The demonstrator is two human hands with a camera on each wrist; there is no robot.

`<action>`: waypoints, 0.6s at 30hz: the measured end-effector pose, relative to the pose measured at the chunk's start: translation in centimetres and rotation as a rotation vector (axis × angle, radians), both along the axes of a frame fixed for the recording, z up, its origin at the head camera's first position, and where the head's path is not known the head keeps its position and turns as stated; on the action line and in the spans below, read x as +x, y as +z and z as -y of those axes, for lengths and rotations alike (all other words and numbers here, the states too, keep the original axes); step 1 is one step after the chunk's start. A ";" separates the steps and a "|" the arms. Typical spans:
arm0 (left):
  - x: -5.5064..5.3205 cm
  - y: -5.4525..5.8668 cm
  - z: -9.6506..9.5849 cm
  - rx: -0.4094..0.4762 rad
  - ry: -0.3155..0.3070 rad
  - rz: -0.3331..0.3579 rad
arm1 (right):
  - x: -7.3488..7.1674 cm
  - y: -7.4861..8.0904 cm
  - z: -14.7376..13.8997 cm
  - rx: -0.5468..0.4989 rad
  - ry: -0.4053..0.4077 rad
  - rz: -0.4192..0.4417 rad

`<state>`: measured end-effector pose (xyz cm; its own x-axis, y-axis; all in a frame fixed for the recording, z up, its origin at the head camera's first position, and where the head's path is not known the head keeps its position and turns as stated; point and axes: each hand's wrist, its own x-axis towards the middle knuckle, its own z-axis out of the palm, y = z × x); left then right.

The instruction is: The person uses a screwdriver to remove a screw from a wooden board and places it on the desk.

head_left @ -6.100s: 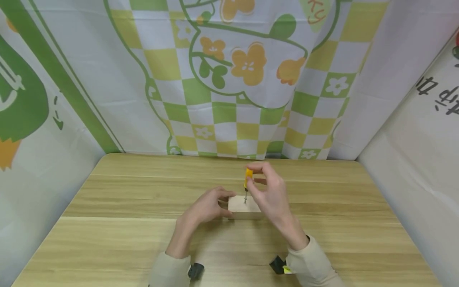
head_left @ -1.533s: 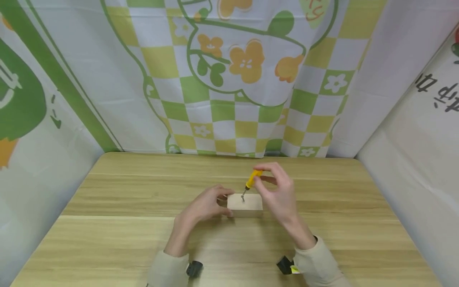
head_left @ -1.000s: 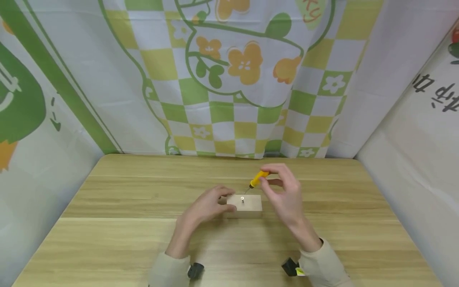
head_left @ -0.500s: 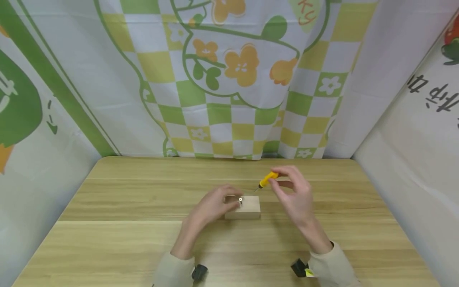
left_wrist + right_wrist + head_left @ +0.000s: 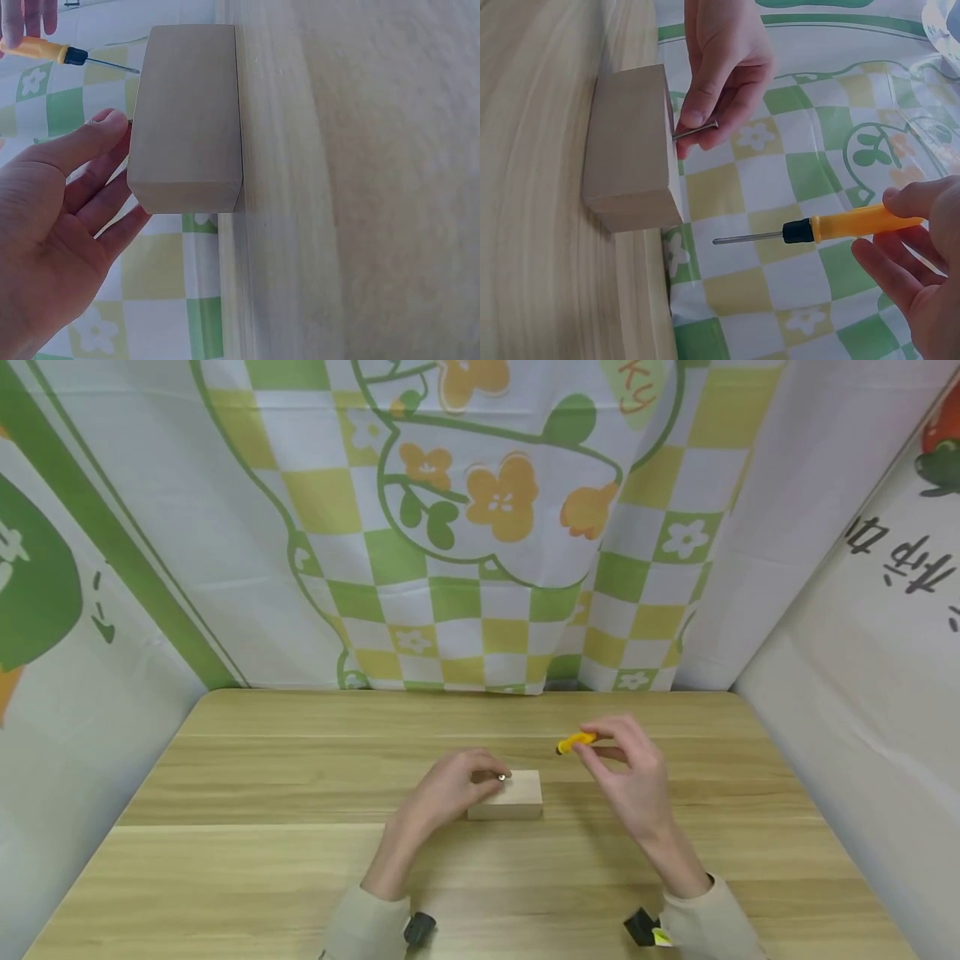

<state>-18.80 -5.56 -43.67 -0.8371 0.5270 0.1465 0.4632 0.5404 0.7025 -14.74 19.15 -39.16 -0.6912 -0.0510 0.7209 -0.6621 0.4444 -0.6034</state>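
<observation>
A pale wooden block (image 5: 517, 802) lies on the table, with a metal screw (image 5: 706, 127) standing out of its top face. Thumb and fingers of my left hand (image 5: 447, 787) pinch the screw from the block's left side; in the left wrist view the block hides most of the screw. Off to the right, my right hand (image 5: 633, 777) holds a yellow-handled screwdriver (image 5: 862, 223) by its handle, between thumb and fingers. The screwdriver's tip points left towards the block and is apart from both the block and the screw.
The wood-grain table (image 5: 262, 877) stretches out around the block on all sides. A checked, flowered curtain (image 5: 480, 610) hangs behind its far edge. Light printed cloth walls stand at the left and right. A dark wrist camera (image 5: 419, 929) sits at each sleeve.
The screwdriver has come off the screw, tilted over and moved right with my right hand. My left hand has shifted from the block's left end onto the screw.
</observation>
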 end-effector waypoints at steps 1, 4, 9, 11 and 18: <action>0.0 0.0 0.0 0.002 0.001 -0.001 | 0.0 -0.1 -0.1 0.006 0.000 0.006; 0.0 0.1 -0.1 0.000 0.011 0.008 | 0.1 -0.3 -0.3 0.027 -0.003 0.019; 0.1 0.2 -0.2 -0.002 0.038 0.043 | 0.2 -0.7 -0.6 0.074 -0.014 0.013; 0.2 0.1 -0.2 0.008 0.044 0.060 | 0.2 -1.0 -0.7 0.098 -0.022 0.007; 0.3 0.0 -0.1 0.026 0.054 0.067 | 0.2 -1.7 -1.0 0.162 -0.038 0.024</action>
